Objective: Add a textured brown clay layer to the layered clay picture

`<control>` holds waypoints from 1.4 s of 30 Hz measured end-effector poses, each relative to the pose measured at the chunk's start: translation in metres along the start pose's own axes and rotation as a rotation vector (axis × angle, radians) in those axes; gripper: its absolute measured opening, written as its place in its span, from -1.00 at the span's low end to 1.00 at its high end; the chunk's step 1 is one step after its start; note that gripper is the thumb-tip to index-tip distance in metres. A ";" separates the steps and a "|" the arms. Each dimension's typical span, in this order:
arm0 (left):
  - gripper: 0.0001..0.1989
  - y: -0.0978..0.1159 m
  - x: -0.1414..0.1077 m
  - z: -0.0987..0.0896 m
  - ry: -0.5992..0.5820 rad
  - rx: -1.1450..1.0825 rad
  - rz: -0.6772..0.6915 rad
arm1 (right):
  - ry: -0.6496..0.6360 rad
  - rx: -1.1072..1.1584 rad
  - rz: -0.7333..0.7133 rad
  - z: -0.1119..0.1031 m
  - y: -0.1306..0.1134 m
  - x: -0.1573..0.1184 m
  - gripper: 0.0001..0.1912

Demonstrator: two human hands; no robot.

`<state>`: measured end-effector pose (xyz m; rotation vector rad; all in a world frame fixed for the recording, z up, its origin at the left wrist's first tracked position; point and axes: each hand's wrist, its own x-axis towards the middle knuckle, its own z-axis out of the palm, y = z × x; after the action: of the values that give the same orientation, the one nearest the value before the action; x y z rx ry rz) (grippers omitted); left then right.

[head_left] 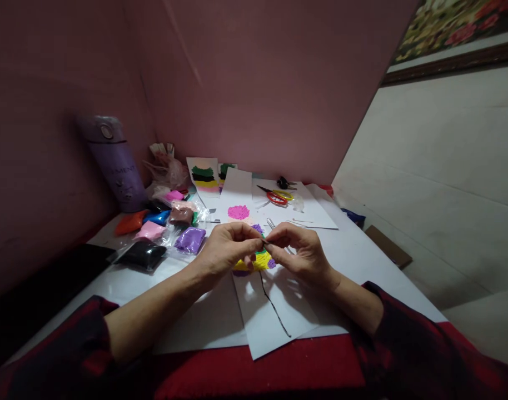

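My left hand [224, 250] and my right hand [302, 253] meet above a white sheet of paper [254, 328], thumbs and forefingers pinched together. Between the fingertips is a small dark bit of modelling clay [264, 241], mostly covered by the fingers. On the sheet below runs a thin, slightly bent black line [274, 311]. Past the hands, the sheet carries textured patches in pink [238, 212], yellow [245, 265], purple and green, partly hidden by my left hand. A clear, slim tool [270, 222] lies just behind my right hand.
Plastic packets of coloured clay, among them purple [190, 240], black [141, 254] and orange [131, 222], lie at left. Behind them stands a purple bottle [116, 166]. Red-and-yellow scissors [278, 197] rest on paper at the back. Striped colour cards [204, 178] lean near the wall.
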<state>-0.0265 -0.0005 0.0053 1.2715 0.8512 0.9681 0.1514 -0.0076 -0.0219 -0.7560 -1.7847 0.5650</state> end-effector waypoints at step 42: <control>-0.75 -0.005 0.008 -0.011 0.243 -0.079 0.124 | 0.138 0.221 0.311 -0.001 0.010 0.005 -0.86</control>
<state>-0.0324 0.0111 -0.0013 1.1650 0.9184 1.2621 0.1534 0.0029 -0.0256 -0.9002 -1.4586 0.8794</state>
